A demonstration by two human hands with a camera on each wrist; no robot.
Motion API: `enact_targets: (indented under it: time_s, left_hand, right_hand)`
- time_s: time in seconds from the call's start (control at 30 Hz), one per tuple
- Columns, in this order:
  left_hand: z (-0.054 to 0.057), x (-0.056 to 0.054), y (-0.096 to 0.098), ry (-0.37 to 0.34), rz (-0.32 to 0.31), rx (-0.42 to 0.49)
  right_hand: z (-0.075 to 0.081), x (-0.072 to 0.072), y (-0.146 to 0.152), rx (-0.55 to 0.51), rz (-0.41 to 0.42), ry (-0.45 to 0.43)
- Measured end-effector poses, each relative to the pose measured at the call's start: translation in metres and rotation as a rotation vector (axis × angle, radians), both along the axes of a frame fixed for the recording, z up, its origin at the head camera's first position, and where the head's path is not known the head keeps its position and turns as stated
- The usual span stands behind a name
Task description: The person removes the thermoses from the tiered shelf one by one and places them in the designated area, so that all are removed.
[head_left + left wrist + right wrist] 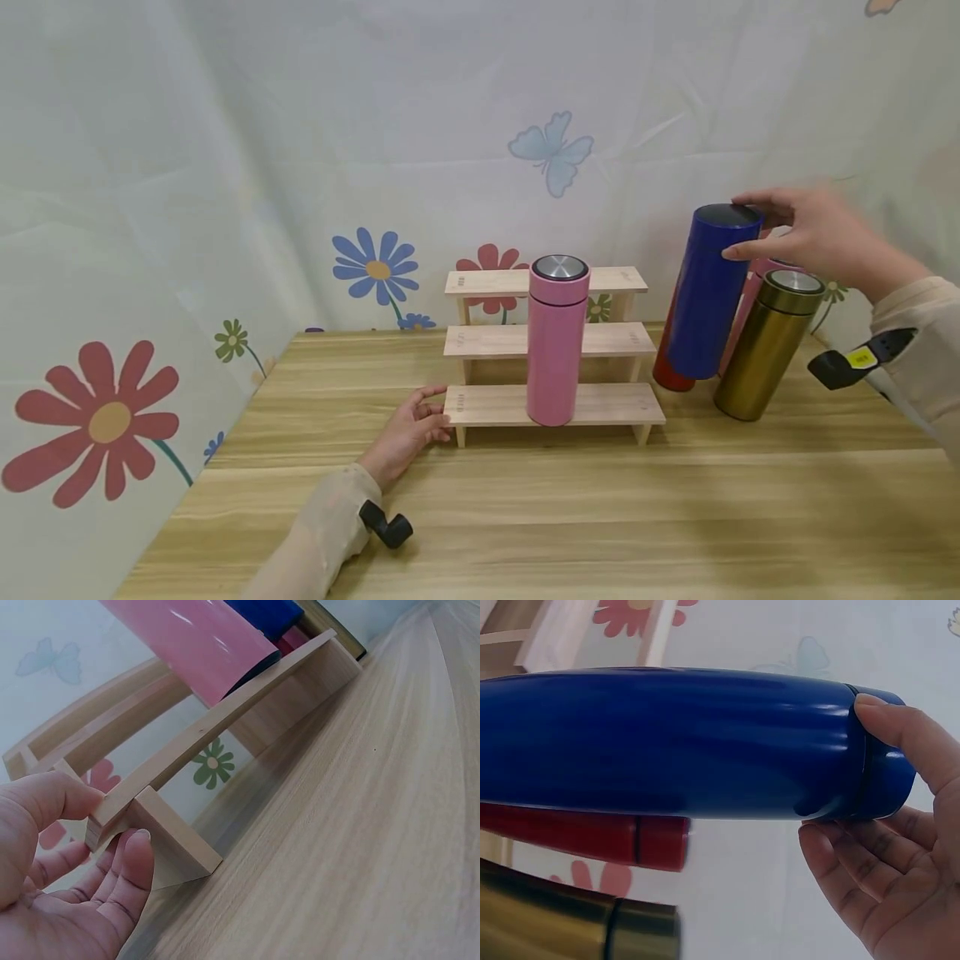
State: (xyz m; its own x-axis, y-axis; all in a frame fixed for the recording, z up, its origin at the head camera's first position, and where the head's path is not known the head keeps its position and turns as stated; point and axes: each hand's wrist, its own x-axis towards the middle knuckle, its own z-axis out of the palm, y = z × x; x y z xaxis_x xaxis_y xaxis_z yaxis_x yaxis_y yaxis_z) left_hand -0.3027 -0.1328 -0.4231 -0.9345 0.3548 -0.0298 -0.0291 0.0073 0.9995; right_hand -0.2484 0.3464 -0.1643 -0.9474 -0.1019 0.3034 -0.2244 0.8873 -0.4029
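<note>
My right hand grips a blue thermos round its cap end, thumb on one side and fingers on the other. The blue thermos leans slightly and appears raised off the table, partly covering a red thermos. At the left end of a three-step wooden stand, my left hand holds the lowest step. The left wrist view has fingers above and below that step's edge. A pink thermos with a silver-topped lid stands upright on the lowest step.
Beside the blue thermos stands a gold thermos, with another pink thermos mostly hidden behind it. The wooden table reaches back to a flower-and-butterfly printed cloth.
</note>
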Motion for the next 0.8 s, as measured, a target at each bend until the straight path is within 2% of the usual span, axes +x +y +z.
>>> enact_targets:
  time_s: [0.33,0.8]
  left_hand:
    - [-0.003,0.000,0.000,-0.002,-0.003,0.010]
    - [-0.002,0.000,-0.001,-0.006,-0.004,0.008]
  right_hand:
    - [-0.028,0.001,0.002,0.005,-0.006,-0.085]
    - [-0.061,0.004,0.002,0.034,-0.021,-0.045]
